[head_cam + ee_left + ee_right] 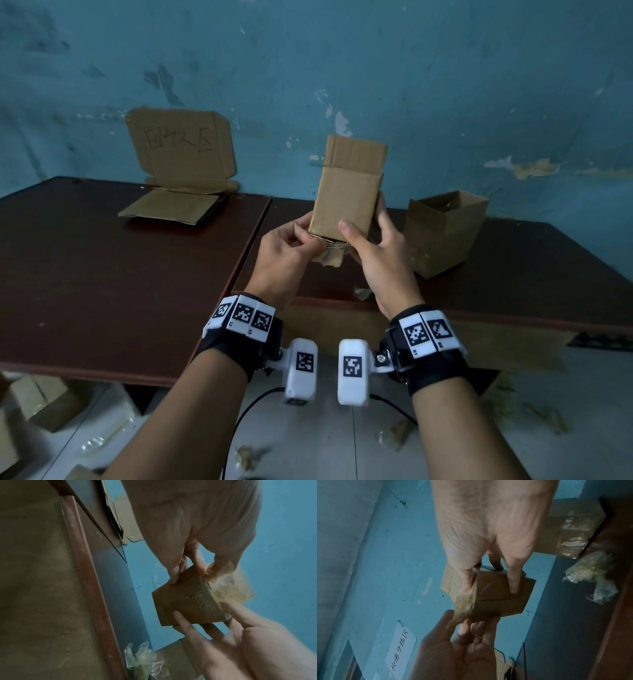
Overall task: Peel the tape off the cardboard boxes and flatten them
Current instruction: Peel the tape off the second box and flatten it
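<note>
I hold a small cardboard box [346,198] upright in the air over the gap between two tables, its top flap open. My right hand [364,240] grips its lower right side, thumb on the front face and fingers behind. My left hand [315,245] pinches a crumpled strip of clear tape [330,258] hanging from the box's bottom edge. In the left wrist view the tape [229,588] has lifted partly off the box [185,601]. From the right wrist, the tape [464,607] runs from the box [498,599] to my left hand's fingertips [465,627].
An open cardboard box [445,233] stands on the right table. Flattened cardboard [171,205] lies on the dark left table [102,274], with a hand-lettered sheet [181,147] leaning on the blue wall. A tape scrap [363,293] lies near the table edge. Boxes [41,401] and scraps litter the floor.
</note>
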